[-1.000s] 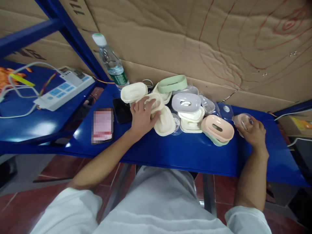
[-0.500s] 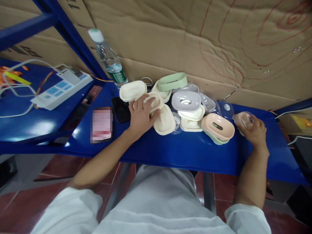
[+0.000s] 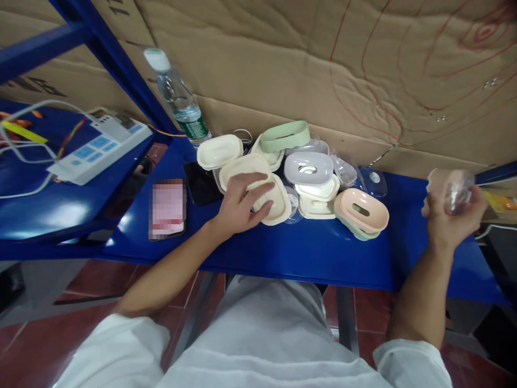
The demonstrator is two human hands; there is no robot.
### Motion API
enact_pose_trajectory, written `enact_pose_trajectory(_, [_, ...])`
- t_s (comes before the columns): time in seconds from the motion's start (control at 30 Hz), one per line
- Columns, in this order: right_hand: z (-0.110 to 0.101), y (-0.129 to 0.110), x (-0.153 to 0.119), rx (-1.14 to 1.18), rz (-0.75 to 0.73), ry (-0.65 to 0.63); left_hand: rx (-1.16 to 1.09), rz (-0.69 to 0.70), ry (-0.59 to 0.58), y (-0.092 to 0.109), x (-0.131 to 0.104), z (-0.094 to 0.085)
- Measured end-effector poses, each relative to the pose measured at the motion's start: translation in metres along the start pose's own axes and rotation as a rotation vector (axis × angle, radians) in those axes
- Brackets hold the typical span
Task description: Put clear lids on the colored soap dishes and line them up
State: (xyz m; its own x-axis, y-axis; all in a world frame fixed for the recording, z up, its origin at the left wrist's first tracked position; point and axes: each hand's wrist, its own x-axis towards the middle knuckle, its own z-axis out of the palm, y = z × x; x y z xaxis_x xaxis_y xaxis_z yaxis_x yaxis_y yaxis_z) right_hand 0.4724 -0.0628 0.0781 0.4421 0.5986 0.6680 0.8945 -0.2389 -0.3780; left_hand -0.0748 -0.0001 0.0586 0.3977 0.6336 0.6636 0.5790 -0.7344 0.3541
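My left hand (image 3: 242,207) lies with spread fingers over two cream oval dishes, one upper left (image 3: 238,166) and one lower right (image 3: 278,203). Lifted at the far right, my right hand (image 3: 454,221) grips a pinkish dish (image 3: 438,191) together with a clear plastic piece (image 3: 459,191), both slightly blurred. Between the hands are a light green oval ring (image 3: 286,136), a lilac slotted dish (image 3: 309,168) and white dishes (image 3: 317,207). A peach slotted dish (image 3: 361,209) rests on a green one (image 3: 363,233).
A water bottle (image 3: 183,108) stands at the back left, near a dark phone (image 3: 202,183) and a phone with a blurred screen (image 3: 167,209). Farther left lies a power strip (image 3: 100,153). Clear plastic pieces (image 3: 374,182) lie against the cardboard wall (image 3: 262,64).
My right hand has lifted the pinkish dish and clear piece off the table, up and to the right. My left hand has shifted slightly down, uncovering more of the upper cream dish.
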Motion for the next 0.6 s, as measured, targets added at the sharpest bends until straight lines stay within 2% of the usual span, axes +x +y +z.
enact_pose_trajectory(0.07, [-0.016,-0.037,-0.011,0.144,-0.094,0.027,-0.131,0.102,-0.01,0.01,-0.003,0.002])
enact_pose_trajectory(0.13, [-0.033,-0.084,-0.03,0.228,-0.277,-0.058,-0.249,0.116,-0.041,0.026,-0.005,0.0])
enact_pose_trajectory(0.23, [-0.057,-0.154,-0.067,0.417,-0.655,-0.282,-0.321,0.019,-0.18,0.059,-0.007,-0.012])
enact_pose_trajectory(0.27, [-0.062,-0.172,-0.079,0.478,-0.753,-0.365,-0.345,0.031,-0.219,0.071,-0.009,-0.018])
enact_pose_trajectory(0.33, [-0.069,-0.199,-0.102,0.614,-0.908,-0.524,-0.438,0.092,-0.209,0.09,-0.017,-0.027])
enact_pose_trajectory(0.43, [-0.069,-0.215,-0.132,0.732,-0.964,-0.653,-0.6,0.103,-0.141,0.106,-0.039,-0.031])
enact_pose_trajectory(0.6, [-0.062,-0.207,-0.169,0.757,-0.919,-0.701,-0.653,-0.007,-0.074,0.108,-0.087,-0.013])
